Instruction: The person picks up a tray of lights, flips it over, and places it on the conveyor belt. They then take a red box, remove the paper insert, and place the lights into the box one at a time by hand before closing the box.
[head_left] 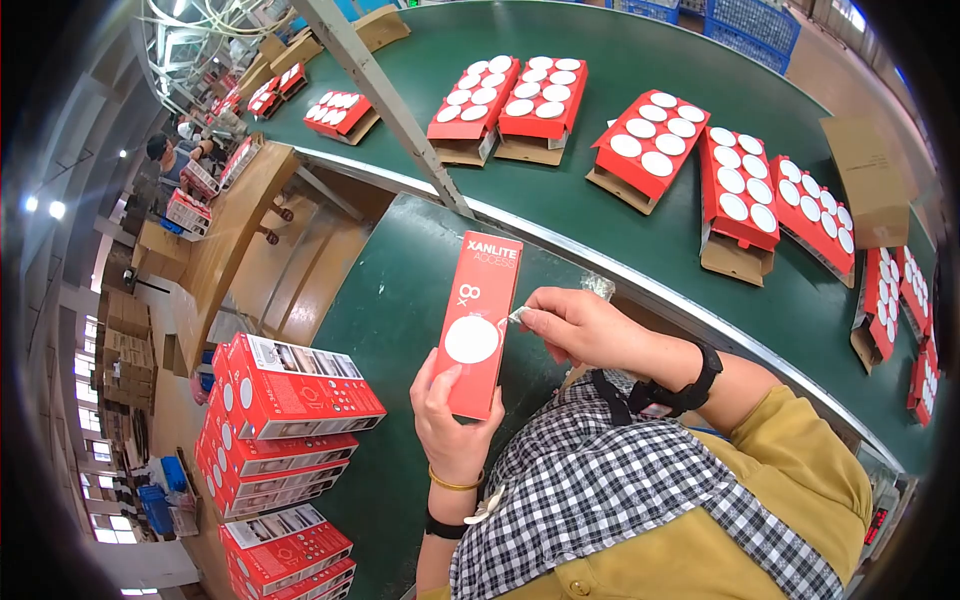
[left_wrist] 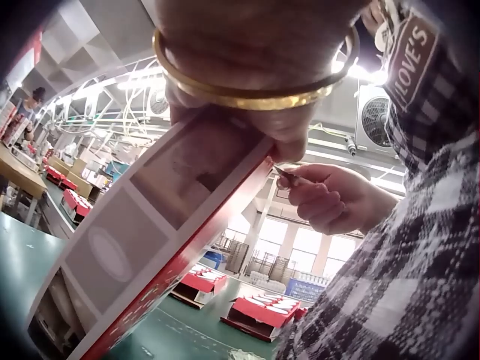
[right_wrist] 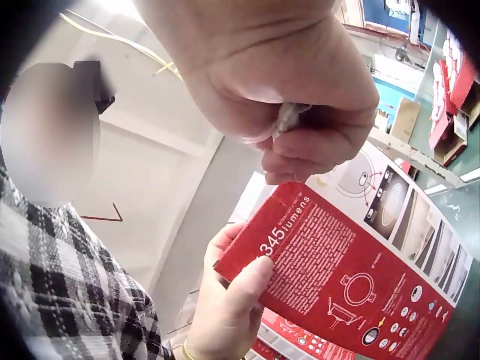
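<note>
My left hand (head_left: pixel 452 430) grips the lower end of a red "XANLITE" carton (head_left: pixel 487 285), thumb on its front by the white circle. In the right wrist view a printed red panel of the carton (right_wrist: pixel 322 262) faces the camera, with the left thumb on its edge. Just to the right of the carton, my right hand (head_left: pixel 590 328) pinches a small, crumpled, whitish translucent piece (head_left: pixel 516 315) between thumb and fingers. Its thin end points at the carton's side edge. Part of this piece (right_wrist: pixel 288 120) shows within the curled fingers; I cannot tell what it is.
Stacked red cartons (head_left: pixel 290 400) stand on the left of the green worktable (head_left: pixel 375 290). Beyond a metal rail, a green curved counter (head_left: pixel 410 60) carries several open red boxes (head_left: pixel 650 140) with white discs. A slanted metal post (head_left: pixel 390 110) rises between them. Crumpled clear plastic (head_left: pixel 598 287) lies near the rail.
</note>
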